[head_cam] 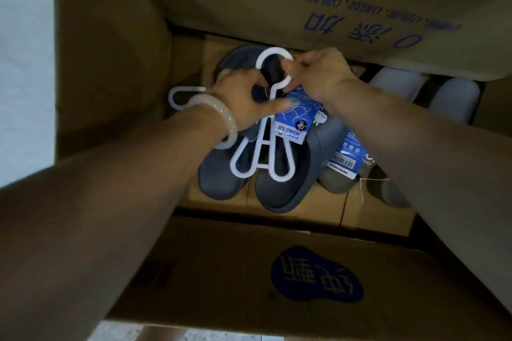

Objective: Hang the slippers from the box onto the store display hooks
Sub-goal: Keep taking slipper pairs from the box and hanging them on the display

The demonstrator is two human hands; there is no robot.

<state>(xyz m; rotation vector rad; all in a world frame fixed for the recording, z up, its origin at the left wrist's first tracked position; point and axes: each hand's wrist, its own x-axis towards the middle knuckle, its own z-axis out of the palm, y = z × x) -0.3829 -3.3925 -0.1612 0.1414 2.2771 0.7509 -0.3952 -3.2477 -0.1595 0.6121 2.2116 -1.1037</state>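
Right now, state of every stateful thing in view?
Brown cardboard box: flaps open.
White plastic hanger: threaded into slippers, held by both hands.
Dark blue slippers: paired, inside box.
Grey slippers: lying in box.
Left hand: gripping hanger.
Right hand: pinching hook.

I take this for a shop's stockroom: my view fills with a printed shipping carton (277, 271) holding tagged slippers (285, 188) on white hangers (266, 163).

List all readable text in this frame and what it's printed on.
"MARO": blue tag on the dark slippers, upside down, partly hidden.
"MASHIMARO": tag with a barcode on the grey slippers; barcode digits too small.
"0添加": far box flap, upside down; the smaller line above it is blurred.
Near flap logo: unreadable.
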